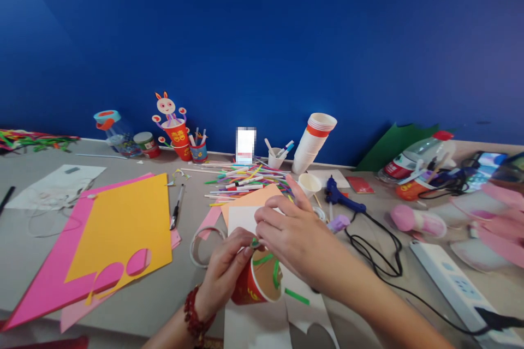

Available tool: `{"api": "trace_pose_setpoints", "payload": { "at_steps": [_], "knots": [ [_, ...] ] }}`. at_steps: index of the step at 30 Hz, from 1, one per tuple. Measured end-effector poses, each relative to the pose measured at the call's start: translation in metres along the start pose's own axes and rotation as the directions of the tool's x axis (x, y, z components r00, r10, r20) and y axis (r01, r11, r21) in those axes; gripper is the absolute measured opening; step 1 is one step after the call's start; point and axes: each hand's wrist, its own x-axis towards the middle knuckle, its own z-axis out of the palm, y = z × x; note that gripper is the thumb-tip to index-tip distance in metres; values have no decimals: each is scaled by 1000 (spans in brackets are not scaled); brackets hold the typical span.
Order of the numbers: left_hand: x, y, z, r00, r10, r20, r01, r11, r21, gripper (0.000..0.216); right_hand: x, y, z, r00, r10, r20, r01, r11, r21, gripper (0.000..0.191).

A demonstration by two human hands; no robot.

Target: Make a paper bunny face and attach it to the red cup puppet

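Observation:
A red paper cup (250,286) with gold marks stands tilted over white paper (256,324) at the table's front. Against its left rim, my left hand (227,262) is closed, thumb and fingers pinching there. My right hand (297,234) reaches over the cup from the right; its fingertips pinch at a green strip (255,243) on the rim, with one finger raised. More of the green strip curls inside the cup, and a loose green piece (297,296) lies just right of it. The right fingertips are partly hidden behind the hand.
Left lie yellow card (126,223) and pink card (49,283), beside a tape roll (195,251). Behind are scattered coloured sticks (245,177), stacked paper cups (309,144) and a rabbit figure on red cups (179,133). Right are a blue glue gun (344,196), its cord and a power strip (454,283).

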Motion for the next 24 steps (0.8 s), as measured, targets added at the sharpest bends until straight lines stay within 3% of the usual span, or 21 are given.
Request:
{"api": "trace_pose_setpoints", "payload": {
  "at_steps": [11,19,24],
  "knots": [
    [1,3,2,1000,-14,2,14,998,-55,26,0,-5,2,998,57,-33,-57,998,0,14],
    [0,1,0,1000,-19,-7,19,1000,-8,25,2,-9,4,995,82,-56,-86,995,-57,12],
    [5,8,0,1000,-30,-3,30,999,44,12,2,-9,7,995,75,-61,-79,994,-78,11]
  ]
}}
